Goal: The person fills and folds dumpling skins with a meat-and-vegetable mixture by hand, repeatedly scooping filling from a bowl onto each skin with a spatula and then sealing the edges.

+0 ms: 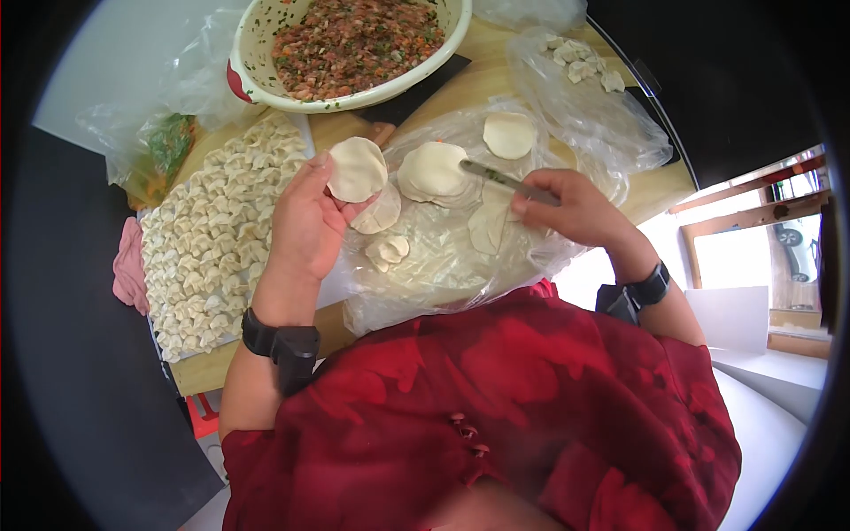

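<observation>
My left hand [312, 217] holds a round dumpling wrapper [357, 166] up on its fingers, thumb at the wrapper's edge. Closed around a narrow, flat metal filling spatula [496, 175] is my right hand [571, 208]; the spatula's tip, with greenish specks on it, points left over a stack of wrappers [432, 170]. Another wrapper [380, 215] lies just below my left fingers. One more loose wrapper [509, 135] rests farther back, and a folded one [486, 228] lies near my right hand. A pleated dumpling [387, 252] sits on the plastic sheet [425, 274].
A large white bowl [456, 40] of minced meat filling [354, 44] stands at the back. Rows of finished dumplings [217, 239] cover a board on the left. Several dumplings [584, 62] lie on plastic at back right. A bag with greens [168, 146] and a pink cloth [130, 265] are at left.
</observation>
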`<state>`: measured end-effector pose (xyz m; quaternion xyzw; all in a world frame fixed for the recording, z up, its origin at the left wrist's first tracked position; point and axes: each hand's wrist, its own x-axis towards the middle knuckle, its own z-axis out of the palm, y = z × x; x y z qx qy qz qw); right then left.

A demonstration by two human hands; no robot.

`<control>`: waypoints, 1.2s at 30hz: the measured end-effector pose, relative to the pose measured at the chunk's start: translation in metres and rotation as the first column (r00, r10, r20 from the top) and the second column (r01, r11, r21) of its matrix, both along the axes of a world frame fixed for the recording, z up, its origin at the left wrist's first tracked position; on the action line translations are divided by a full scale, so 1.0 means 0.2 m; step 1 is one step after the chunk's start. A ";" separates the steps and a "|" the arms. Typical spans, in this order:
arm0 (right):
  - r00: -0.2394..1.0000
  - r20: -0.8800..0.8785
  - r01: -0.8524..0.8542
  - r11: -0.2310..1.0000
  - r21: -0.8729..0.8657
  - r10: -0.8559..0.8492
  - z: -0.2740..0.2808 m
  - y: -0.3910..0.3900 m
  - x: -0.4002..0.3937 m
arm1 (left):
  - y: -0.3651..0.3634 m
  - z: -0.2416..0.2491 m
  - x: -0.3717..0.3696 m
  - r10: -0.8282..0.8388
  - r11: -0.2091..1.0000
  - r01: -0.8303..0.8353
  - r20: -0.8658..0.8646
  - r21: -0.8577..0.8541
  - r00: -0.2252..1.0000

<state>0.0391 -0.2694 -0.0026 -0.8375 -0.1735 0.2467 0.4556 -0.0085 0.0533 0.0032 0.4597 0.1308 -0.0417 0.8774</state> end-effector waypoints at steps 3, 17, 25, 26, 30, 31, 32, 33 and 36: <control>0.993 0.109 0.022 0.993 0.114 -0.034 0.10 0.00 0.06 | -0.01 -0.01 0.01 -0.050 0.993 0.052 -0.022 0.106 0.999; 0.508 0.812 -0.200 0.957 -0.213 0.287 0.39 0.76 0.76 | 0.00 0.05 0.10 0.101 0.994 -0.105 -0.094 -0.035 0.990; 0.587 0.673 -0.301 0.893 -0.335 0.451 0.29 0.91 0.81 | 0.07 0.06 0.15 0.189 0.961 -0.198 -0.066 -0.194 0.980; 0.632 0.633 -0.309 0.894 -0.324 0.447 0.31 0.90 0.80 | 0.07 0.06 0.15 0.194 0.960 -0.203 -0.068 -0.195 0.979; 0.664 0.600 -0.348 0.894 -0.282 0.447 0.32 0.85 0.78 | 0.07 0.07 0.16 0.206 0.954 -0.213 -0.056 -0.211 0.977; 0.665 0.598 -0.350 0.894 -0.281 0.448 0.32 0.84 0.77 | 0.06 0.08 0.16 0.214 0.953 -0.220 -0.052 -0.208 0.975; 0.695 0.577 -0.344 0.903 -0.258 0.429 0.32 0.83 0.76 | 0.07 0.08 0.16 0.215 0.953 -0.221 -0.053 -0.208 0.975; 0.723 0.555 -0.337 0.912 -0.236 0.411 0.34 0.82 0.74 | 0.07 0.08 0.16 0.217 0.953 -0.222 -0.050 -0.205 0.975; 0.723 0.576 -0.363 0.919 -0.154 0.382 0.39 0.77 0.70 | 0.07 0.08 0.16 0.218 0.953 -0.222 -0.039 -0.205 0.975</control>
